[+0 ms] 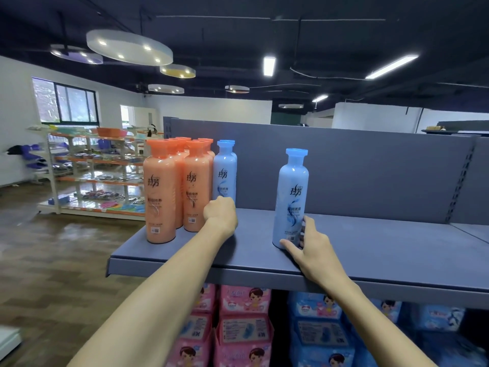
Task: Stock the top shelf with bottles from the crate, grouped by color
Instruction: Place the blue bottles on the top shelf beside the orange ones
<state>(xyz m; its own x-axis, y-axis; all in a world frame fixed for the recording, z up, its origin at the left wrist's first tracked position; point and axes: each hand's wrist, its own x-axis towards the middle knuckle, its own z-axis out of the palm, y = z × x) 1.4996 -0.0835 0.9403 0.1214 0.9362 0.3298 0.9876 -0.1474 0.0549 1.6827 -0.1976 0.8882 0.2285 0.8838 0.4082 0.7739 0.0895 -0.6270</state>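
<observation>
Several orange bottles [161,192] stand grouped at the left end of the grey top shelf [370,250]. Right beside them stands a light blue bottle [225,168], and my left hand [221,214] is closed around its lower part. A second light blue bottle [292,197] stands upright nearer the shelf's front, apart from the others. My right hand [308,245] grips its base with thumb and fingers. The crate is out of view.
The grey back panel [370,168] rises behind the shelf. Pink packs [243,327] and blue packs [322,329] fill the shelf below. A white rack of goods [92,176] stands across the wooden floor at left.
</observation>
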